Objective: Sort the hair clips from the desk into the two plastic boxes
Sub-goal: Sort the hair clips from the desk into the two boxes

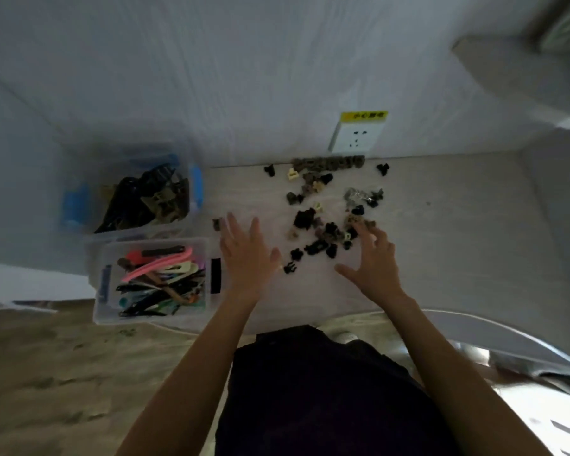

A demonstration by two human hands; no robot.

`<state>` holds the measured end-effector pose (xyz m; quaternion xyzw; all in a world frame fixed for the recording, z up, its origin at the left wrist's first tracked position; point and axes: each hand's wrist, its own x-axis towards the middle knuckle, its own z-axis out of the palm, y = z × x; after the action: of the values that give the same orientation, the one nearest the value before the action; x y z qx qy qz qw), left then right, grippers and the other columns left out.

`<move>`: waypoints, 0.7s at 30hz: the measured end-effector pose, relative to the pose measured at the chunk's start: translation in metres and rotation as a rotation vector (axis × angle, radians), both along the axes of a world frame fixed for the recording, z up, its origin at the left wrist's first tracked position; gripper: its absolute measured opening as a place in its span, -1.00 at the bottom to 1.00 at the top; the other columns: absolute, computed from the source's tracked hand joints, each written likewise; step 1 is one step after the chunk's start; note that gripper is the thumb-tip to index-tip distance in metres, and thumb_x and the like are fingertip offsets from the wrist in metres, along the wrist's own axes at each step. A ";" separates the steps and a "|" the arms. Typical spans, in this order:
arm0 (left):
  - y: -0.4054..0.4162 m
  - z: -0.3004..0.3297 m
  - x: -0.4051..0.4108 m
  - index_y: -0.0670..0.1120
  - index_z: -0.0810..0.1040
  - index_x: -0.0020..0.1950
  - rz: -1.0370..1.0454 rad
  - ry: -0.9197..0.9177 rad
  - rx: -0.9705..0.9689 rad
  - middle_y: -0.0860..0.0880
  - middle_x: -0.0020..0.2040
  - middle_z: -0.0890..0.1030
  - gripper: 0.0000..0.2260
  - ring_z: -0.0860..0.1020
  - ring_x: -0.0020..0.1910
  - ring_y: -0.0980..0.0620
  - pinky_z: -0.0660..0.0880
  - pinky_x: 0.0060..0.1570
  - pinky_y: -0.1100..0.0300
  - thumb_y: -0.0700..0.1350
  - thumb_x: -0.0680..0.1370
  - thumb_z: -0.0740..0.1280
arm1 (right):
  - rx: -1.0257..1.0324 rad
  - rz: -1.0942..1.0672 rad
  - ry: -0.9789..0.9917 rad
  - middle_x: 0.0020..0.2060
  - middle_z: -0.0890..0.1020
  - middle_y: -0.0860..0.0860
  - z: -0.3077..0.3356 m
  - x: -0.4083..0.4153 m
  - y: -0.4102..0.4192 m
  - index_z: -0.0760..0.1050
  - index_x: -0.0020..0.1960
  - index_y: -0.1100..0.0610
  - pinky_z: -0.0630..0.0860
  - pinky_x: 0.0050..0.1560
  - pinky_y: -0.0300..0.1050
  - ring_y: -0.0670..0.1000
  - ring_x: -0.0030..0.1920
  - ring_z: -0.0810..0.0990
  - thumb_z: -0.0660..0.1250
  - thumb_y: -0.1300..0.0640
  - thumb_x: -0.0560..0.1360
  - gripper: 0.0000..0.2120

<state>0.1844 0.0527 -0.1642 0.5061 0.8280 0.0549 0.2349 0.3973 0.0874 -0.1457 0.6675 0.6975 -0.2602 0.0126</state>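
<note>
Several small dark, brown and cream claw clips (pixel 326 235) lie scattered on the pale desk (pixel 458 232). A lone brown clip (pixel 216 224) sits left of the pile, by my left hand's fingertips. My left hand (pixel 247 255) hovers flat with fingers spread, holding nothing. My right hand (pixel 374 258) reaches into the pile's right side with fingers spread and slightly bent; no clip shows in its grip. At the desk's left end stand two clear plastic boxes: the far box (pixel 196 192) holds dark and olive claw clips, the near box (pixel 211 245) holds long colourful flat clips.
A white wall socket (pixel 357 136) with a yellow label sits above the desk's back edge. A row of brown clips (pixel 328 163) lines that edge. A small black clip (pixel 289 267) lies between my hands. A shiny chair rim (pixel 507 337) curves at right.
</note>
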 end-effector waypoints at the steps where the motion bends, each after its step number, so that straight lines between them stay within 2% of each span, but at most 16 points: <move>1: -0.001 -0.005 -0.003 0.00 0.05 0.50 0.042 -0.007 -0.002 -0.21 0.53 -0.18 -0.38 -0.22 0.49 -0.23 -0.06 0.45 -0.12 0.08 0.53 0.23 | -0.002 0.022 -0.030 0.46 0.07 0.17 -0.001 -0.004 -0.001 0.03 0.49 -0.01 0.29 0.30 0.16 0.26 0.37 0.17 0.43 -0.13 0.37 -0.15; 5: 0.007 -0.015 -0.008 -0.06 0.17 0.44 0.150 -0.097 0.050 -0.23 0.52 -0.11 -0.49 -0.12 0.50 -0.25 -0.01 0.47 -0.12 0.02 0.53 0.21 | -0.024 0.016 -0.014 0.49 -0.02 0.17 -0.004 -0.007 0.004 -0.02 0.50 -0.03 0.24 0.35 0.21 0.26 0.44 0.06 0.42 -0.15 0.37 -0.12; 7: 0.007 -0.016 -0.005 -0.13 0.25 0.41 0.054 -0.117 0.123 -0.25 0.51 0.03 -0.51 -0.03 0.49 -0.24 0.08 0.46 -0.10 -0.03 0.52 0.26 | -0.043 0.054 0.006 0.49 -0.01 0.19 -0.005 -0.010 0.007 -0.01 0.50 -0.04 0.24 0.36 0.21 0.26 0.44 0.06 0.42 -0.13 0.37 -0.13; 10: 0.002 -0.017 0.008 -0.19 0.36 0.35 -0.232 -0.205 0.237 -0.24 0.39 0.33 -0.57 0.21 0.42 -0.24 0.23 0.40 -0.10 -0.15 0.50 0.31 | -0.039 0.103 0.054 0.48 0.03 0.19 -0.006 -0.014 0.006 0.01 0.50 -0.03 0.27 0.35 0.18 0.25 0.43 0.08 0.43 -0.09 0.38 -0.15; 12: -0.001 -0.013 0.016 -0.13 0.43 0.30 -0.272 -0.298 0.284 -0.16 0.30 0.45 -0.64 0.37 0.32 -0.15 0.32 0.33 0.03 -0.22 0.50 0.28 | -0.008 0.108 0.073 0.47 0.04 0.19 -0.004 -0.014 0.003 0.03 0.49 -0.03 0.31 0.32 0.15 0.24 0.42 0.10 0.44 -0.07 0.37 -0.16; 14: -0.004 -0.009 0.016 -0.10 0.50 0.22 -0.250 -0.299 0.391 -0.11 0.22 0.51 -0.69 0.44 0.21 -0.08 0.38 0.24 0.09 -0.24 0.48 0.27 | 0.058 0.107 0.046 0.46 0.07 0.19 -0.002 -0.013 -0.001 0.07 0.48 -0.01 0.37 0.28 0.15 0.23 0.39 0.15 0.45 -0.06 0.37 -0.18; 16: -0.004 -0.002 0.010 -0.09 0.48 0.23 -0.197 -0.293 0.439 -0.10 0.21 0.48 -0.65 0.40 0.18 -0.07 0.38 0.20 0.08 -0.24 0.44 0.30 | 0.122 0.121 0.012 0.41 0.15 0.17 0.000 -0.011 -0.005 0.12 0.45 0.00 0.45 0.19 0.13 0.22 0.32 0.24 0.45 -0.06 0.36 -0.21; 18: 0.004 0.006 0.003 -0.05 0.34 0.37 -0.146 -0.289 0.353 -0.11 0.33 0.35 -0.47 0.30 0.26 -0.10 0.35 0.26 0.01 -0.18 0.41 0.38 | 0.119 0.126 0.005 0.35 0.20 0.14 0.000 -0.012 -0.008 0.15 0.42 0.02 0.49 0.06 0.06 0.19 0.24 0.31 0.45 -0.06 0.36 -0.25; 20: 0.017 0.013 -0.004 0.02 0.02 0.51 -0.204 -0.271 0.075 -0.13 0.49 0.06 -0.17 0.10 0.40 -0.15 0.26 0.36 -0.07 -0.05 0.39 0.45 | 0.056 0.122 0.035 0.32 0.21 0.13 -0.003 -0.017 -0.012 0.13 0.41 0.04 0.48 -0.02 0.01 0.16 0.20 0.35 0.43 -0.06 0.38 -0.26; 21: 0.022 0.014 -0.006 0.04 -0.15 0.52 -0.261 -0.260 -0.094 -0.11 0.51 -0.08 -0.02 -0.01 0.44 -0.16 0.20 0.39 -0.12 0.02 0.35 0.49 | 0.018 0.123 0.061 0.32 0.20 0.12 -0.006 -0.021 -0.015 0.11 0.42 0.05 0.49 -0.01 0.01 0.15 0.20 0.36 0.43 -0.05 0.38 -0.25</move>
<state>0.1784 0.0750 -0.1500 0.5865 0.7196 0.0498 0.3684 0.3767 0.0724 -0.1516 0.6150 0.7398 -0.2729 0.0011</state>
